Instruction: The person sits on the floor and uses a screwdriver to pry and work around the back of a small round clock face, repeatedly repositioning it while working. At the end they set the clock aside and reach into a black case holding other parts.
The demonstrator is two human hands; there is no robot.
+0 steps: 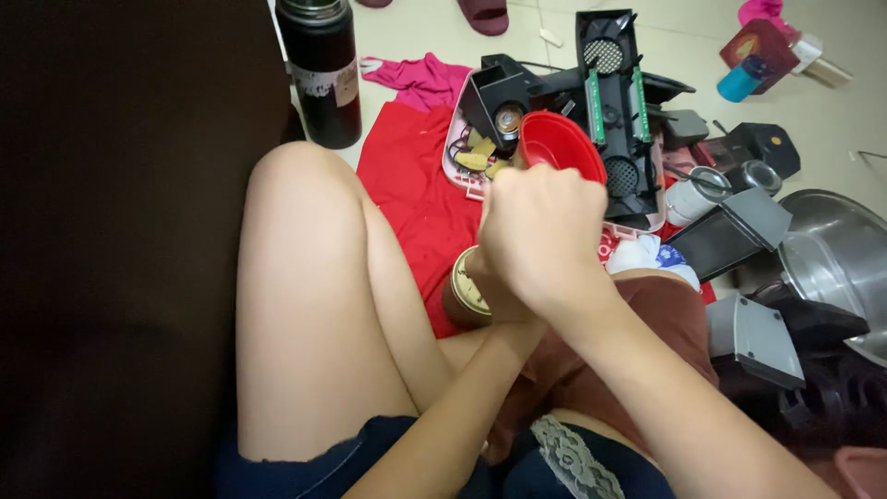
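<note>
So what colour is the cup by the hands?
Red, clearest in the head view.

My right hand fisted over my left, fingers curled by a red cup. Round tan tin beneath. Black flask stands on floor.

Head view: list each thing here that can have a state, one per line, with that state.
Right hand: closed in a fist, in front of the red bowl.
Left hand: mostly hidden behind the right hand, against the roll of tape.
Red bowl: tilted, opening toward the camera.
Roll of tape: on edge against the leg.
Black flask: upright, lid off.
Black appliance housing: opened up, insides showing.
Steel basin: lying tilted on the floor.
</note>
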